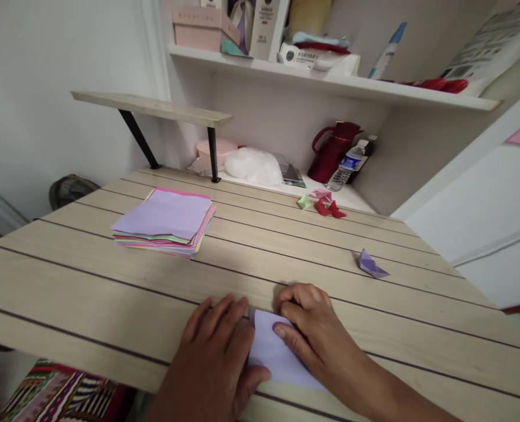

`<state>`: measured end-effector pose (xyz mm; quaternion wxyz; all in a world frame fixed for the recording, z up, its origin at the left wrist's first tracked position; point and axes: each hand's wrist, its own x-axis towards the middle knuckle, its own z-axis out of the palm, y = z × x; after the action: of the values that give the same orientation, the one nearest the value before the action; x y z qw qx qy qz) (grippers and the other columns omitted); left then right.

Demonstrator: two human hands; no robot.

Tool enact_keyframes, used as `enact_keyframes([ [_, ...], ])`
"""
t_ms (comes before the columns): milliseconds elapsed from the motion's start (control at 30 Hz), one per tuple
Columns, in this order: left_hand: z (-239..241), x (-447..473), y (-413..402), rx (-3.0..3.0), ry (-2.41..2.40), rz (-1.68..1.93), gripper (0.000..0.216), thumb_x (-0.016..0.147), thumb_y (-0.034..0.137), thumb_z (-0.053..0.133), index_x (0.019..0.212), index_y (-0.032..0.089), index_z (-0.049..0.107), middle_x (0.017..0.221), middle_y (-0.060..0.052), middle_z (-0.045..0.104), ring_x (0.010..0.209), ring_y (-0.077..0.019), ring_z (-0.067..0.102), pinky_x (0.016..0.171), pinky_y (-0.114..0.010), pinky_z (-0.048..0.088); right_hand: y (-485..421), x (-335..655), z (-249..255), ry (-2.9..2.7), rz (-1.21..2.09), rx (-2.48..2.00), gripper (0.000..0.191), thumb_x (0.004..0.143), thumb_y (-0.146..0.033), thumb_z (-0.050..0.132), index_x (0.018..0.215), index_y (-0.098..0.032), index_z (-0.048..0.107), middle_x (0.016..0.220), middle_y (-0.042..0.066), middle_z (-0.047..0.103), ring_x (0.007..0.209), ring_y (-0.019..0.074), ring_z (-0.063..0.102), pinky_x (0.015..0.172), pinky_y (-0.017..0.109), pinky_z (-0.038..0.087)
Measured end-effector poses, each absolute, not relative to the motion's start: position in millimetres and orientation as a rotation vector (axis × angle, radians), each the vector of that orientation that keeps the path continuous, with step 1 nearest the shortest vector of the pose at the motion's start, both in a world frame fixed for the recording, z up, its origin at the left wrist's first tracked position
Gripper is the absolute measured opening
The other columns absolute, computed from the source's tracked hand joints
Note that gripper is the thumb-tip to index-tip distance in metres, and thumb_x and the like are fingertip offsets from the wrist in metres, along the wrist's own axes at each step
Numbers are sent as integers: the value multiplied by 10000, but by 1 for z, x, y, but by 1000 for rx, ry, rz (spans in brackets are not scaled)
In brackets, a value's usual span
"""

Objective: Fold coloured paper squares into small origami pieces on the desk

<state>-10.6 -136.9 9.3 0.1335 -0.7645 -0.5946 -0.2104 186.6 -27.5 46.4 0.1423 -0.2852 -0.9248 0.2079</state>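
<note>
A light purple sheet of origami paper (271, 350) lies on the slatted wooden table near its front edge, partly covered by both hands. My left hand (218, 351) rests flat along the sheet's left side, fingers stretched out, with its thumb on the lower part of the paper. At the upper right edge, my right hand (312, 328) has its fingers curled and its thumb pressed on the sheet. Its fingertips are partly hidden. A folded purple paper boat (371, 265) stands further right. Beyond the left hand sits a stack of coloured paper squares (163, 220), purple on top.
Small folded papers in red (329, 208), green (304, 202) and pink lie near the back edge. Behind them stand a dark red jug (335, 152) and a water bottle (346, 167). A small raised shelf (150, 107) on black legs overhangs the back left.
</note>
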Motion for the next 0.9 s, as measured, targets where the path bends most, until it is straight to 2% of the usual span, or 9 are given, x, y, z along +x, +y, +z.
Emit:
enact_keyframes([
  [100,11,-9,-140,-2262,-1793,-726,321,914,531,544,1100,273,588,1386,-22,601,1296,-234,511,1079,-457,383,-27,186,42,-2685,569,-848,98,972,-312,565,936,-226,537,1083,62,556,1042,264,488,938,476,372],
  [300,20,-7,-142,-2306,-1960,-892,326,945,555,457,987,270,610,1385,-48,596,1333,-228,477,1133,-491,337,-25,187,40,-2669,555,-865,222,912,-377,669,941,-233,502,1124,66,560,1072,279,485,940,488,372],
  [400,23,-8,-141,-2343,-2014,-901,310,942,543,470,953,267,613,1391,-54,591,1329,-244,484,1126,-524,346,-27,188,45,-2654,644,-848,158,995,-385,522,948,-235,503,1121,61,552,1068,265,481,948,486,367],
  [500,23,-10,-140,-2411,-2002,-864,253,940,506,495,950,280,609,1415,-48,573,1338,-258,479,1099,-565,373,-28,188,48,-2610,741,-829,240,1052,-321,347,891,-233,502,1086,44,551,1063,244,487,967,482,352],
  [600,19,-12,-140,-2426,-1978,-818,232,905,506,555,941,279,586,1440,-53,551,1353,-279,466,1084,-599,382,-27,187,49,-2592,737,-869,258,1042,-295,371,844,-230,523,1063,36,558,1058,245,499,975,486,345],
  [767,9,-11,-140,-2343,-1858,-758,459,692,448,802,1004,245,532,1447,-118,538,1328,-318,497,1079,-595,413,-24,183,45,-2612,642,-903,224,1012,-285,456,822,-230,561,1027,33,575,1013,246,524,948,474,373],
  [900,10,-10,-141,-2281,-1818,-746,766,655,431,827,1269,155,461,1490,-208,459,1336,-316,486,1052,-566,459,-24,184,39,-2620,560,-917,202,966,-377,568,828,-230,586,1049,44,576,1019,261,524,929,462,393],
])
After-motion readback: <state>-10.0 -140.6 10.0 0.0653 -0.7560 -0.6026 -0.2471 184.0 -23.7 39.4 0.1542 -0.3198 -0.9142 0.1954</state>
